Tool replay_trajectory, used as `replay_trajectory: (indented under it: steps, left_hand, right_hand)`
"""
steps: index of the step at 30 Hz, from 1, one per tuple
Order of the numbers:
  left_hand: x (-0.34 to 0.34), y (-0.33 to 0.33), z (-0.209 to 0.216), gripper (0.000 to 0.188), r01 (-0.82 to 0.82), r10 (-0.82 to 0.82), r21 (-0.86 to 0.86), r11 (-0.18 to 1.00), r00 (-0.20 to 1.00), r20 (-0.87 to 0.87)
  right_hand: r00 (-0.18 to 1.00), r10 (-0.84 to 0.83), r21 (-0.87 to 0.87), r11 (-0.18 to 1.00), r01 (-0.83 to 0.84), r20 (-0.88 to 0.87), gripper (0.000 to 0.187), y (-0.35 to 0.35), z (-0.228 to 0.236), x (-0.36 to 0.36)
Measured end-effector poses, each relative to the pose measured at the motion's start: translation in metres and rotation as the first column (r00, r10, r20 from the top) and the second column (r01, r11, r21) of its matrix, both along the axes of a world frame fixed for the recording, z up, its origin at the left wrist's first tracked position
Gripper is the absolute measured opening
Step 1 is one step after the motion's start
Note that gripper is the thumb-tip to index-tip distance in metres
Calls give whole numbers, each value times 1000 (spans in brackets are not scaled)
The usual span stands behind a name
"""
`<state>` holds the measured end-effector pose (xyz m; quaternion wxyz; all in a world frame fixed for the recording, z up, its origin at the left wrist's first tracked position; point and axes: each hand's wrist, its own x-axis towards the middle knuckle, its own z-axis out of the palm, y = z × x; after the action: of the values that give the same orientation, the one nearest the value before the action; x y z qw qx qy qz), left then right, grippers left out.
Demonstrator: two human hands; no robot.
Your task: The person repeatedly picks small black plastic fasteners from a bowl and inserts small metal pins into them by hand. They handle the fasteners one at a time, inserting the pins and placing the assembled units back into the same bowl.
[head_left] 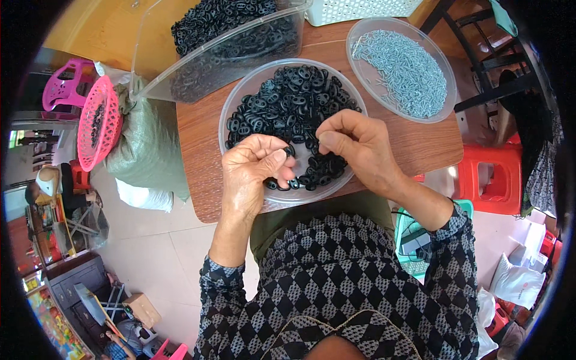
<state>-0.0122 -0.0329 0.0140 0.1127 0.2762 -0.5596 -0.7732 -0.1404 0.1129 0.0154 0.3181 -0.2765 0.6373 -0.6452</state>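
A round clear tub (225,111) on the wooden table holds a heap of small black two-holed plastic pieces (294,99). Over its near left part, my left hand (255,168) is closed, pinching one black two-holed piece (289,150) between thumb and fingers. Another piece shows by its lower fingertips; whether they grip it I cannot tell. My right hand (357,147) hovers over the tub's right side, thumb and forefinger pressed together. Whatever sits in that pinch is hidden. To the far right, a round clear lid-like tray (375,99) carries many small silvery screws (408,72).
A large clear bin (159,75) of black pieces stands behind the tub, beside a white basket (360,9). Left of the table (201,162) are a pink basket (99,123) and a green sack (147,138). A red stool (492,180) and dark chair (498,66) stand right.
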Motion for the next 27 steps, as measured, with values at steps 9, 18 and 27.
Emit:
replay_trajectory:
  steps: [9,18,27]
  left_hand:
    - [0,14,3,13,-65,99,290,955,990,-104]
    - [-1,25,7,12,-130,158,180,975,976,-149]
    - [3,19,0,15,-120,172,313,942,974,-146]
  right_hand:
    - [994,-23,-170,985,41,110,4,-16,-2,22]
    - [965,-76,-163,986,36,-251,3,-28,-6,22]
    - [999,-16,-202,979,25,46,7,-27,-11,24]
